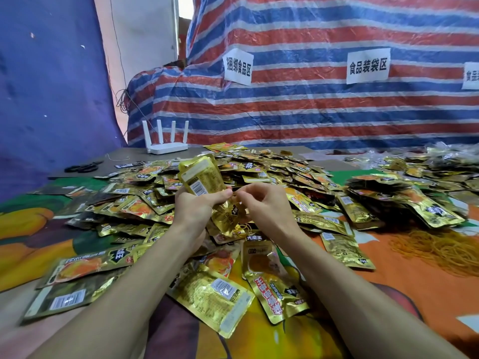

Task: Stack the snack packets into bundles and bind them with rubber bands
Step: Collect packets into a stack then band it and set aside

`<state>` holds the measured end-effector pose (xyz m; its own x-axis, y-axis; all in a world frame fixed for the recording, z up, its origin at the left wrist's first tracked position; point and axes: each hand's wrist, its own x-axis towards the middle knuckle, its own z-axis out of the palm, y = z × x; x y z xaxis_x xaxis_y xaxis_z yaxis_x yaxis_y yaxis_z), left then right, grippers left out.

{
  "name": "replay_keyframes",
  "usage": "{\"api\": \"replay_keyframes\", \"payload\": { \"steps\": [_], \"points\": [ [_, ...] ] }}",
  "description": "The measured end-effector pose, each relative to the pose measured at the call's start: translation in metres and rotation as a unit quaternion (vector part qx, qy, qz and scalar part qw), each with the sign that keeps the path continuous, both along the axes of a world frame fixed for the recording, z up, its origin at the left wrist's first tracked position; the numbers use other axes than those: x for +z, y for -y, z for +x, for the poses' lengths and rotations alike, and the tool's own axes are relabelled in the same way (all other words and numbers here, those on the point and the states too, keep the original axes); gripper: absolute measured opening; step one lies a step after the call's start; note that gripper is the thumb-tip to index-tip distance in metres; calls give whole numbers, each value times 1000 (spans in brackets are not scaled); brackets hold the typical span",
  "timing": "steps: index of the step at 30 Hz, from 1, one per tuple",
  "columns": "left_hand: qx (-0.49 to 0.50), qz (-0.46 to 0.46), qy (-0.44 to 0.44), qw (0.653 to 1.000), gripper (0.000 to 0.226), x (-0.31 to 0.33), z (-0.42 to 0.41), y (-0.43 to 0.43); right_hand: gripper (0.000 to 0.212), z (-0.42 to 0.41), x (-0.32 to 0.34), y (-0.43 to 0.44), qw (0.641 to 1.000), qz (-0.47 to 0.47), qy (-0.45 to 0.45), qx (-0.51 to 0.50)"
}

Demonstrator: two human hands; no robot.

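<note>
Now, left hand grip: my left hand (197,207) is wrapped around the lower part of a stack of gold foil snack packets (201,174), thumb across the front, with the stack standing upright and its barcode side towards me.
Right hand grip: my right hand (264,203) is curled, its fingertips pinched right beside my left thumb on what looks like a thin tan rubber band (236,198). It is too fine to be sure.
Where the stack is: raised in my fist above the heap of loose gold packets (272,164), its top half free.
How it should handle: I judge the packets light, flat and crinkly. The foil is slick, so they could fan out or slide if I ease my squeeze.
Where to hold: around the middle, pressing the flat faces together and leaving one end clear for the band.
Band: probably soft and stretchy, and likely to snap back if it slips.
Supply: a tangle of tan rubber bands (440,248) lies well to my right on the orange-and-green printed cloth (427,294).
Farther out: a white four-antenna router (167,146) and black scissors (82,167) sit behind the heap, in front of a red, white and blue striped tarp (311,110).
</note>
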<state>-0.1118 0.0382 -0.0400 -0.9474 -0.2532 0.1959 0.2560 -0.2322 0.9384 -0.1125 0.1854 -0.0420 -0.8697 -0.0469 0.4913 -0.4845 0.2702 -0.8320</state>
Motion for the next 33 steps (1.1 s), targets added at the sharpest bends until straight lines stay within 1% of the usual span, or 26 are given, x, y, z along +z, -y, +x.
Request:
{"api": "replay_keyframes", "payload": {
  "steps": [2, 4, 6, 8, 10, 12, 13, 15, 17, 19, 21, 23, 24, 26, 28, 31, 33],
  "points": [
    [-15, 6, 5, 1000, 14, 1, 0, 1, 25, -1, 7, -7, 993, -64, 95, 37],
    [-40, 9, 17, 999, 14, 1, 1, 3, 32, 1, 13, -15, 973, -132, 159, 106],
    [-64, 4, 24, 998, 13, 2, 3, 2, 28, 4, 17, -20, 941, -207, 180, 198],
    [-86, -4, 23, 996, 13, 2, 6, 0, 24, 7, 19, -20, 901, -288, 188, 264],
    [-94, -1, 22, 995, 16, 3, 7, -2, 24, 9, 19, -19, 867, -358, 188, 292],
    [-93, 10, 24, 995, 14, 4, 8, -2, 37, 9, 20, -17, 849, -384, 187, 310],
    [-96, 18, 24, 995, 10, 4, 8, -1, 43, 8, 20, -17, 852, -376, 185, 314],
    [-108, 41, 31, 993, 9, 6, 9, 0, 48, 7, 19, -16, 880, -326, 177, 297],
    [-93, 61, 38, 993, 23, 7, 9, 0, 52, 5, 18, -18, 916, -267, 158, 254],
    [-35, 94, 42, 994, 34, 9, 6, 3, 55, 3, 16, -21, 949, -218, 122, 191],
    [7, 155, 38, 987, 46, 11, 2, 9, 57, 3, 11, -22, 969, -172, 102, 144],
    [16, 205, 31, 978, 53, 13, 1, 13, 64, 5, 4, -16, 975, -130, 108, 144],
    [8, 220, 32, 975, 53, 14, 1, 14, 68, 6, 1, -10, 975, -115, 113, 153],
    [-23, 244, 34, 969, 46, 16, 2, 14, 72, 7, -2, 2, 973, -108, 114, 169],
    [-49, 266, 40, 962, 38, 18, 4, 13, 75, 8, -3, 14, 971, -126, 106, 173],
    [-82, 264, 52, 960, 30, 18, 9, 5, 76, 9, -2, 24, 971, -157, 70, 165],
    [-91, 236, 52, 966, 39, 16, 13, -4, 76, 12, -2, 23, 980, -145, 32, 135]
  ]
}}
